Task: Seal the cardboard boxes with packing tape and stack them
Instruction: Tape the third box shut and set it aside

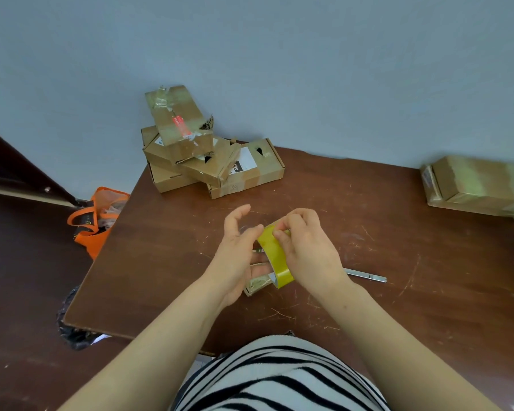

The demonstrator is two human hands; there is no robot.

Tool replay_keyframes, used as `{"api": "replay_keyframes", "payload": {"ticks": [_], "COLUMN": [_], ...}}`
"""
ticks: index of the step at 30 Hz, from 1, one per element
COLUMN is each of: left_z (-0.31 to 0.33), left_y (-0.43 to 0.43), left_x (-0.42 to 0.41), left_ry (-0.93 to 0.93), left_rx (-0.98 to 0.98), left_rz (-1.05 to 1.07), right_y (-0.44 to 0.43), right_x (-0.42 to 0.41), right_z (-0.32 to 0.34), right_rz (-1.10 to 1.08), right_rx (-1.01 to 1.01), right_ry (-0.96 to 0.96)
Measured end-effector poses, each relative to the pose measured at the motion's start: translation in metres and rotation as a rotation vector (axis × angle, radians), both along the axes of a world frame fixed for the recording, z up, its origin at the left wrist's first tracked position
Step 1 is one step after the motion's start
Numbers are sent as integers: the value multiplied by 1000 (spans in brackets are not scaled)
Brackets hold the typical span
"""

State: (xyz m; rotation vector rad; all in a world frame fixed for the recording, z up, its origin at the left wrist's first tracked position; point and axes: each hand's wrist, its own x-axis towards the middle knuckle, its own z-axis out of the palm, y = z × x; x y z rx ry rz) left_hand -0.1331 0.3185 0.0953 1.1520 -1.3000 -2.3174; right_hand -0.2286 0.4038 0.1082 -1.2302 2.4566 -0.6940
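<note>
A yellow roll of packing tape [275,256] is held upright over the middle of the brown table [368,262]. My right hand [307,250] grips the roll from the right, its fingertips picking at the top edge. My left hand [238,250] supports the roll from the left with thumb and forefinger spread apart. A pile of several taped cardboard boxes [202,149] stands at the far left corner of the table. Another taped box [478,185] lies at the far right edge. A small piece of cardboard or tape [257,286] lies under the hands.
A metal utility knife [365,274] lies on the table just right of my right wrist. An orange bag [97,221] sits on the floor left of the table. A dark bag [72,327] lies by the near left corner. A pale wall rises behind.
</note>
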Motion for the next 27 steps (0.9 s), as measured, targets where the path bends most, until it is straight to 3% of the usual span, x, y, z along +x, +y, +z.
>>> {"api": "replay_keyframes", "payload": {"ticks": [4, 12, 14, 17, 19, 21, 24, 27], "left_z": [2, -8, -9, -13, -15, -21, -36, -49], "left_y": [-5, -7, -9, -18, -26, -33, -49, -75], "left_x": [8, 14, 17, 26, 36, 48, 67, 80], "left_ry": [27, 58, 55, 18, -30, -104, -226, -528], "left_rx": [-173, -214, -162, -83, -70, -217, -530, -723], "left_rz": [-143, 13, 57, 150, 191, 171, 94, -48], "right_y": [-1, -10, -15, -21, -23, -31, -50, -61], "right_x": [-1, -5, -2, 1, 5, 18, 39, 45], "right_z": [-1, -1, -2, -5, -14, -27, -46, -63], "right_rz": [27, 65, -5, -164, -74, 36, 26, -75], "right_rx": [-14, -44, -103, -246, -160, -82, -92, -89], "right_ry": [-67, -219, -360, -781, -843, -848, -887, -892]}}
